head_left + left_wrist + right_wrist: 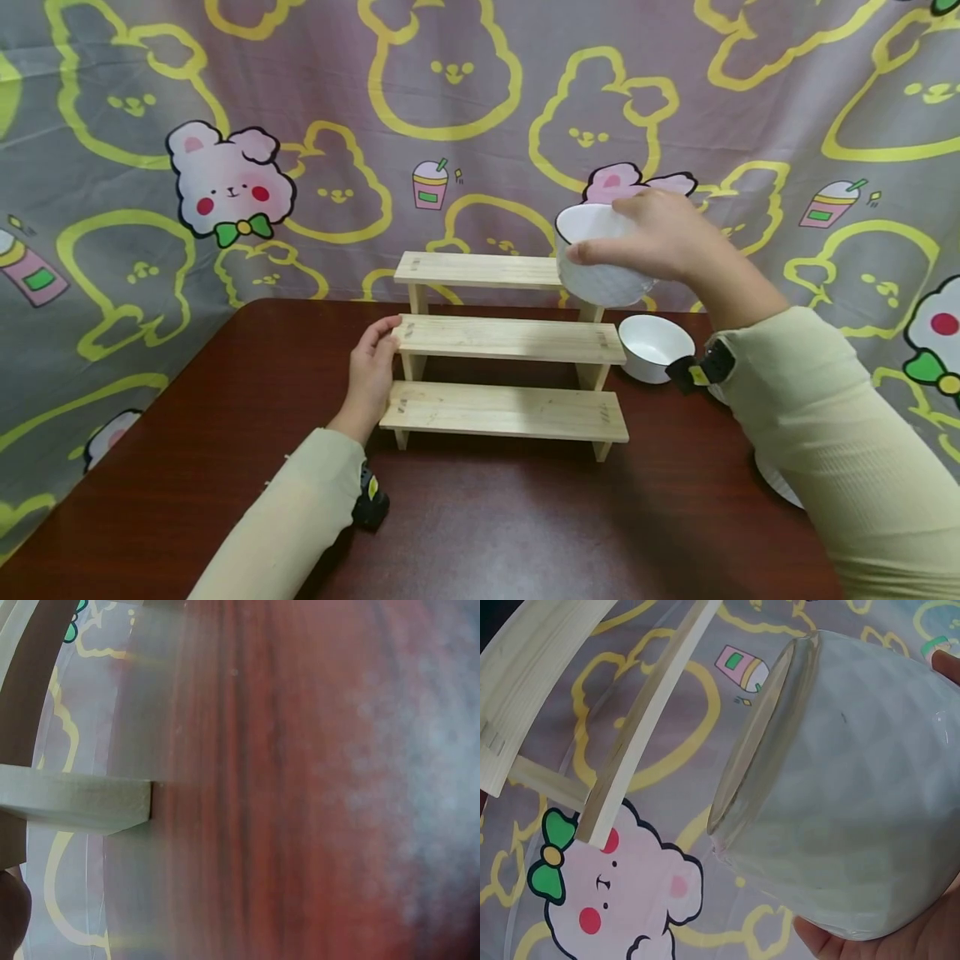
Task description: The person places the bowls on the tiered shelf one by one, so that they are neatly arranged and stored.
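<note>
A three-tier wooden step stand stands on the table, its bare pale shelves rising toward the back. My left hand grips the left end of its middle shelf; in the left wrist view only a bit of a finger shows beside the wood. Above the right end of the top shelf, my right hand holds a white bowl by its sides, thumb toward me. The right wrist view shows the quilted pattern on this bowl, with its rim facing the stand.
Right of the stand sits another white bowl on the dark red-brown table. Farther right, a white dish is partly hidden by my right forearm. A cartoon-print curtain hangs behind the table.
</note>
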Demonstrator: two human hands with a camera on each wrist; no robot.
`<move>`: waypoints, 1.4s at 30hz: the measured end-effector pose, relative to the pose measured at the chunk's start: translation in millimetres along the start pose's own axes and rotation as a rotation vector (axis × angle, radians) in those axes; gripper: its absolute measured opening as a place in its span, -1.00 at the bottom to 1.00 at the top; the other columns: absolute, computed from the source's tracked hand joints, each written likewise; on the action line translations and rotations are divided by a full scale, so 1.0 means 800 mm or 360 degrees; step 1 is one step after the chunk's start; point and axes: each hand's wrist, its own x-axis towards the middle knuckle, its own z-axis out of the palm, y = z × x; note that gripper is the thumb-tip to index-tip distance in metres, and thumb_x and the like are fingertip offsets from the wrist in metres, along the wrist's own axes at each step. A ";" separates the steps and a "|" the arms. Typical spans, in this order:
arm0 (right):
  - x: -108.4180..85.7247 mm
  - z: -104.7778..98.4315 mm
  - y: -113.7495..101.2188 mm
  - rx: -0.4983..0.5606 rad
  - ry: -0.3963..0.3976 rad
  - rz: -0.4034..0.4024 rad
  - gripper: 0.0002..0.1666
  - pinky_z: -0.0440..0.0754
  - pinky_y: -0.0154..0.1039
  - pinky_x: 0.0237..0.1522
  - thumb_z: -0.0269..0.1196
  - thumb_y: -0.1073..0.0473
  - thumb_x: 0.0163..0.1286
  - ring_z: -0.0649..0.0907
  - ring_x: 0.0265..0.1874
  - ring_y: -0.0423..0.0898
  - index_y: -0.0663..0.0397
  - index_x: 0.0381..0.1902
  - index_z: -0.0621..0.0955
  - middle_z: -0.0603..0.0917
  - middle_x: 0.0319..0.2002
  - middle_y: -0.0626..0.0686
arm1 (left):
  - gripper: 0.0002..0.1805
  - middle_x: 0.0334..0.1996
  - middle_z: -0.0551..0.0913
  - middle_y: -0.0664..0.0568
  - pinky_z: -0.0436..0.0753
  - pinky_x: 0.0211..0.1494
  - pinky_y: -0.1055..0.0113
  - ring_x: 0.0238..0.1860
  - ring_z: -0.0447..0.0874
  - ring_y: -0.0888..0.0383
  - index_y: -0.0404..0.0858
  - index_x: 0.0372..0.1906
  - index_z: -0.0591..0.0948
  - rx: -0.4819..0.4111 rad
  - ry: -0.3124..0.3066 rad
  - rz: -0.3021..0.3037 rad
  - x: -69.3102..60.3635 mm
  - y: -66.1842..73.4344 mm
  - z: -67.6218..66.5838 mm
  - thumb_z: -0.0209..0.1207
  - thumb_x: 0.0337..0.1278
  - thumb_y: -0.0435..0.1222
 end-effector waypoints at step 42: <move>0.072 0.042 -0.067 0.0116 -0.0025 0.0019 -0.26 0.52 -0.16 -0.37 0.24 -0.38 -0.14 0.54 -0.35 0.05 0.21 -0.38 0.55 0.60 -0.39 0.15 | -0.64 0.13 0.47 -0.01 0.40 -0.04 0.49 -0.02 0.41 0.27 -0.31 0.11 0.47 -0.0045 0.0031 0.0051 -0.001 -0.004 0.001 -0.12 0.24 -0.41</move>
